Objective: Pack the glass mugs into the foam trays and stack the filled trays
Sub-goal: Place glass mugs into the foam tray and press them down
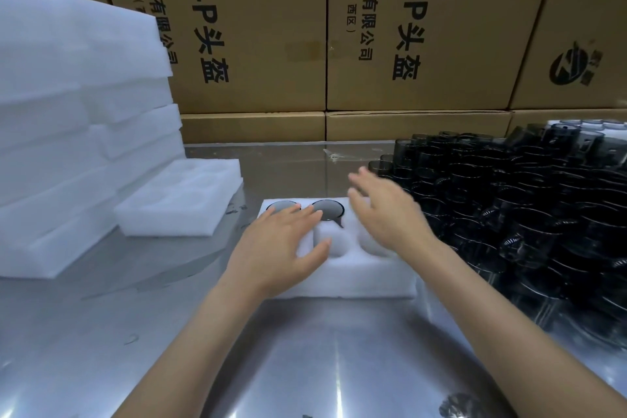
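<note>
both forearms reach over the shiny worktop (305, 366) to the foam tray (356, 278), kept close in front for easy filling; two dark mugs (327, 209) sit in its far pockets. left hand (278, 248) lies flat on it, fingers apart, likely to steady it, while the right hand (386, 214), fingers loosely spread and empty, hovers beside the mug pile (526, 207), stocked on that side for a short reach

Two hands were in view, the left hand (283, 249) and the right hand (383, 210), both with fingers spread. Under them lay one foam tray (356, 276) holding two dark mugs (327, 209) beyond the left fingertips, with two empty wells visible (others hidden by the hands). Left of the hands sat one empty tray (179, 205) and a foam stack (68, 119). Right of the right hand crowded loose mugs (515, 214), too many to count.
</note>
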`<state>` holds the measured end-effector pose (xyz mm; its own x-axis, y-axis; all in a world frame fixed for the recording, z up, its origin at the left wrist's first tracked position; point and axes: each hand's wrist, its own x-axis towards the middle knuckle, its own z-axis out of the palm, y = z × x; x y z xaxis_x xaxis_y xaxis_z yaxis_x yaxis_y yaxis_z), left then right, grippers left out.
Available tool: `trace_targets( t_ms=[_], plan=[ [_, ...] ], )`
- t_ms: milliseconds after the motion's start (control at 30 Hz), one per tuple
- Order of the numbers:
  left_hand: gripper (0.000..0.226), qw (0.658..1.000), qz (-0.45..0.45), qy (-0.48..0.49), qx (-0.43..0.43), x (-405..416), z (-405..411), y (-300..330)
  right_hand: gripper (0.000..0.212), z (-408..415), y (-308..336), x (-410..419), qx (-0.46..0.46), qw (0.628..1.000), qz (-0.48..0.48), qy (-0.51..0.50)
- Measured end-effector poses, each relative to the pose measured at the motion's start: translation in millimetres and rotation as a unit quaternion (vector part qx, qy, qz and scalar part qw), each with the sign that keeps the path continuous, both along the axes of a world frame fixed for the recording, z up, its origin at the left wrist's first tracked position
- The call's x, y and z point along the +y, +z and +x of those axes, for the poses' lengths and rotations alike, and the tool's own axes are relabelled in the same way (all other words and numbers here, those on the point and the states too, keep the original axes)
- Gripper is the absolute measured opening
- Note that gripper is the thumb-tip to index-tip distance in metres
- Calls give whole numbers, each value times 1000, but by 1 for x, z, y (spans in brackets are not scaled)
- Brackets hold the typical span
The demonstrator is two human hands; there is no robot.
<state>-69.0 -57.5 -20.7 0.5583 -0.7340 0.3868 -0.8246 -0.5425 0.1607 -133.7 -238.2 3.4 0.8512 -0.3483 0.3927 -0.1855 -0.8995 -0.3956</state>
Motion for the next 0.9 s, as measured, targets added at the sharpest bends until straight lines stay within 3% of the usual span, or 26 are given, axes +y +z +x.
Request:
trace_targets(
  t_ms=[67, 200, 467, 600, 733, 900],
  plan=[
    [80, 1000, -23, 1, -14, 2, -3, 0, 43, -3, 8, -16, -59, 993, 5, -104],
    [75, 999, -32, 15, -19, 2, -4, 1, 47, -7, 12, -47, -5, 970, 55, -238],
    [73, 999, -32, 13, -25, 2, -5, 2, 39, 1, 14, -62, 34, 946, 31, -320],
    [73, 999, -29, 13, -27, 2, -6, 2, 19, -7, 17, -62, 44, 947, -24, -319],
    [73, 999, -32, 11, -26, 2, -6, 3, 18, -20, 26, -59, -83, 953, -47, -287],
    [71, 999, -38, 9, -30, 2, -7, 3, 14, -28, 27, -31, -202, 972, -85, -83]
  ],
)
